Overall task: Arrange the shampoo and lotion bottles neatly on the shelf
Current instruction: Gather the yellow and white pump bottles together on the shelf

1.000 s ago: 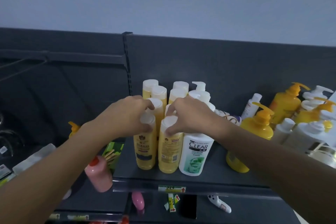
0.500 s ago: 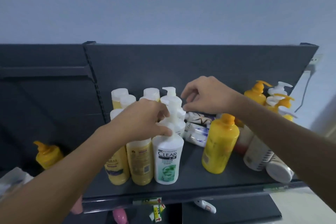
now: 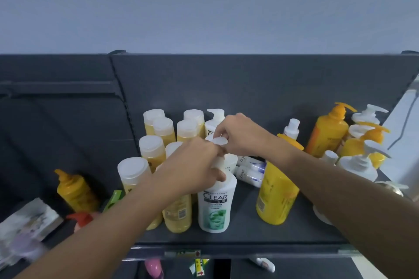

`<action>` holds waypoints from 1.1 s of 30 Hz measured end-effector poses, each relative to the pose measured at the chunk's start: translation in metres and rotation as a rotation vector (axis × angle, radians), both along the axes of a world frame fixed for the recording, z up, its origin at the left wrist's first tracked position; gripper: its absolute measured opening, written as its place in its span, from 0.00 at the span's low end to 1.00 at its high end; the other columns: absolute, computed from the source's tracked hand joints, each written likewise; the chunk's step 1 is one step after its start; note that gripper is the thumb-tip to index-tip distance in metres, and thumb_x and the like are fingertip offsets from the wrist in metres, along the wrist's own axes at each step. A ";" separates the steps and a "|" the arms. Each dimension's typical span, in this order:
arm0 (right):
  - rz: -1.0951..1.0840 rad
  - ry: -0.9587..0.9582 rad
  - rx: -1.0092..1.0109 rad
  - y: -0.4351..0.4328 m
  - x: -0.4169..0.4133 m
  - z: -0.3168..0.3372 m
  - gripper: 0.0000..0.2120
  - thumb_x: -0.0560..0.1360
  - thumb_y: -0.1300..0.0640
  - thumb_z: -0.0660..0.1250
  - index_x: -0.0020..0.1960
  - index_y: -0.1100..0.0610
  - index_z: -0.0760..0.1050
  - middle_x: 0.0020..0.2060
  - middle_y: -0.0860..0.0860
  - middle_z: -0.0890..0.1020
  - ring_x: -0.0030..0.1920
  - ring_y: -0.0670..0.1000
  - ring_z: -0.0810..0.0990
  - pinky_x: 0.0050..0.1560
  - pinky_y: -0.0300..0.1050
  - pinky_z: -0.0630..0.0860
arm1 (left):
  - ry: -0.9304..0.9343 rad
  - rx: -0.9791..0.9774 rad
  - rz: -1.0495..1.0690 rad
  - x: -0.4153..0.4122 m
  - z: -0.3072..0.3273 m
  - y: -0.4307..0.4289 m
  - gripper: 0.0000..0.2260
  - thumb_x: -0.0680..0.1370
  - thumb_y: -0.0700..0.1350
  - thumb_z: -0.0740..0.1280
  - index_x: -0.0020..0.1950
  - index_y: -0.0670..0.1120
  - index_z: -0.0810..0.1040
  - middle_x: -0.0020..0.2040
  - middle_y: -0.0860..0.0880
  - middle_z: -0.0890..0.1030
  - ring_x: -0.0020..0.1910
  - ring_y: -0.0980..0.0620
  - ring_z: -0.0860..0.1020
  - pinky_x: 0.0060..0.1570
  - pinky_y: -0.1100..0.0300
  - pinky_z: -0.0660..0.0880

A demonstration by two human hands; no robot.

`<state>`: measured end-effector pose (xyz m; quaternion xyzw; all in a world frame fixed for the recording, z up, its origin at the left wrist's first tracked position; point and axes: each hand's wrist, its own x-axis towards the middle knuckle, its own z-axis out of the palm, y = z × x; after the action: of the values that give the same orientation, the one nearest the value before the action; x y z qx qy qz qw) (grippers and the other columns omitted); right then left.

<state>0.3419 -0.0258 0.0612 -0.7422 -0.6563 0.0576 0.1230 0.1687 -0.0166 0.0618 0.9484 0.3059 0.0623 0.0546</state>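
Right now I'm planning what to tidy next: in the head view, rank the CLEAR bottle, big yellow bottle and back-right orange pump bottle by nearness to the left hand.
1. CLEAR bottle, gripped by the left hand, front centre.
2. Big yellow bottle, front, right of it.
3. Orange pump bottle, back right.

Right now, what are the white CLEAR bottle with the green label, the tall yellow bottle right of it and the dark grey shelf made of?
White CLEAR bottle: probably plastic, smooth and opaque with a soft sheen.
Tall yellow bottle: looks plastic too, glossy, with a pale highlight on its side.
Dark grey shelf: likely painted metal, flat and matte.
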 end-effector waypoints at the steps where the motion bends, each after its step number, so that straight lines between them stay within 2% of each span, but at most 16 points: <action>1: 0.001 0.005 0.005 0.000 0.001 -0.001 0.12 0.70 0.55 0.77 0.53 0.49 0.85 0.47 0.51 0.82 0.48 0.54 0.82 0.42 0.47 0.80 | -0.002 0.000 0.004 0.001 0.001 -0.001 0.20 0.75 0.57 0.74 0.65 0.53 0.79 0.55 0.50 0.82 0.53 0.49 0.79 0.49 0.54 0.77; 4: 0.022 0.031 0.005 -0.003 0.001 0.000 0.16 0.69 0.53 0.80 0.55 0.49 0.85 0.48 0.50 0.83 0.49 0.53 0.82 0.46 0.49 0.82 | 0.013 -0.021 0.035 0.002 0.003 0.000 0.21 0.73 0.59 0.74 0.64 0.55 0.78 0.53 0.52 0.81 0.50 0.51 0.79 0.45 0.56 0.77; 7: 0.052 0.045 0.035 -0.015 0.006 0.018 0.19 0.70 0.50 0.80 0.60 0.51 0.83 0.46 0.46 0.86 0.50 0.47 0.81 0.51 0.47 0.81 | 0.062 -0.025 0.061 0.000 0.003 0.001 0.21 0.72 0.61 0.73 0.64 0.57 0.78 0.51 0.53 0.80 0.49 0.51 0.79 0.47 0.53 0.79; 11: 0.011 0.079 0.131 -0.055 0.037 0.060 0.16 0.70 0.52 0.79 0.57 0.52 0.84 0.42 0.44 0.87 0.43 0.40 0.85 0.51 0.43 0.83 | -0.023 0.020 0.027 0.010 0.013 -0.012 0.21 0.74 0.61 0.72 0.64 0.56 0.79 0.57 0.57 0.82 0.58 0.52 0.79 0.57 0.53 0.77; 13: -0.031 0.037 0.112 -0.079 0.059 0.074 0.17 0.72 0.51 0.78 0.59 0.53 0.84 0.44 0.45 0.88 0.44 0.41 0.85 0.52 0.43 0.83 | -0.091 0.057 -0.003 0.025 0.019 -0.020 0.18 0.75 0.59 0.71 0.63 0.54 0.80 0.57 0.57 0.82 0.59 0.55 0.79 0.59 0.55 0.75; 16: -0.115 -0.046 0.031 -0.107 0.086 0.075 0.19 0.73 0.50 0.78 0.61 0.56 0.83 0.46 0.47 0.88 0.48 0.45 0.85 0.54 0.43 0.81 | -0.189 0.062 -0.053 0.052 0.024 -0.029 0.17 0.75 0.58 0.71 0.61 0.53 0.80 0.55 0.56 0.82 0.57 0.54 0.79 0.55 0.54 0.77; 19: -0.191 -0.077 -0.017 -0.129 0.106 0.061 0.18 0.72 0.50 0.78 0.59 0.55 0.83 0.46 0.46 0.88 0.46 0.45 0.83 0.48 0.40 0.78 | -0.240 0.065 -0.178 0.087 0.026 -0.034 0.20 0.76 0.57 0.71 0.65 0.52 0.78 0.58 0.54 0.81 0.58 0.52 0.78 0.57 0.51 0.76; 21: -0.228 -0.102 0.001 -0.146 0.120 0.053 0.15 0.72 0.52 0.76 0.58 0.54 0.84 0.44 0.45 0.88 0.44 0.45 0.83 0.46 0.40 0.79 | -0.212 0.084 -0.293 0.111 0.031 -0.036 0.22 0.76 0.56 0.71 0.69 0.53 0.76 0.63 0.53 0.78 0.63 0.50 0.75 0.61 0.49 0.74; 23: -0.269 -0.115 0.044 -0.168 0.136 0.052 0.13 0.71 0.54 0.76 0.55 0.53 0.84 0.41 0.44 0.87 0.43 0.44 0.83 0.45 0.36 0.77 | -0.106 0.119 -0.364 0.132 0.033 -0.036 0.23 0.78 0.54 0.71 0.72 0.54 0.74 0.68 0.54 0.76 0.66 0.49 0.73 0.63 0.47 0.72; 24: -0.286 -0.127 0.073 -0.179 0.146 0.053 0.12 0.70 0.53 0.77 0.54 0.52 0.84 0.41 0.44 0.86 0.44 0.44 0.82 0.46 0.36 0.77 | -0.043 0.129 -0.376 0.140 0.033 -0.035 0.22 0.78 0.53 0.70 0.72 0.55 0.74 0.67 0.54 0.77 0.66 0.50 0.74 0.63 0.47 0.72; 26: -0.310 -0.183 0.116 -0.200 0.167 0.054 0.14 0.70 0.51 0.78 0.55 0.51 0.85 0.47 0.45 0.85 0.50 0.48 0.82 0.53 0.44 0.78 | 0.064 0.126 -0.380 0.151 0.030 -0.033 0.15 0.79 0.52 0.70 0.65 0.57 0.79 0.61 0.55 0.80 0.61 0.51 0.77 0.59 0.51 0.73; 28: -0.324 -0.221 0.099 -0.215 0.186 0.053 0.14 0.72 0.46 0.76 0.56 0.49 0.84 0.47 0.44 0.83 0.51 0.49 0.80 0.54 0.48 0.77 | 0.114 0.124 -0.389 0.157 0.029 -0.034 0.09 0.79 0.52 0.69 0.59 0.56 0.81 0.55 0.56 0.80 0.56 0.52 0.79 0.54 0.54 0.73; 30: -0.318 -0.128 0.052 -0.222 0.202 0.048 0.13 0.75 0.43 0.73 0.54 0.49 0.85 0.44 0.40 0.81 0.46 0.45 0.80 0.52 0.44 0.77 | 0.125 0.114 -0.387 0.160 0.031 -0.037 0.09 0.78 0.52 0.70 0.58 0.56 0.81 0.54 0.56 0.79 0.54 0.52 0.78 0.53 0.55 0.73; 33: -0.268 0.004 0.022 -0.222 0.217 0.039 0.12 0.77 0.40 0.70 0.52 0.46 0.84 0.41 0.39 0.84 0.43 0.40 0.81 0.46 0.38 0.75 | 0.145 0.075 -0.338 0.162 0.031 -0.038 0.11 0.76 0.54 0.73 0.58 0.58 0.81 0.54 0.58 0.79 0.55 0.54 0.76 0.54 0.55 0.75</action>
<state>0.5592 -0.2483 0.1002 -0.8218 -0.5514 0.0351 0.1390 0.3310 -0.0545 0.0929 0.9897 0.1426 -0.0046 0.0066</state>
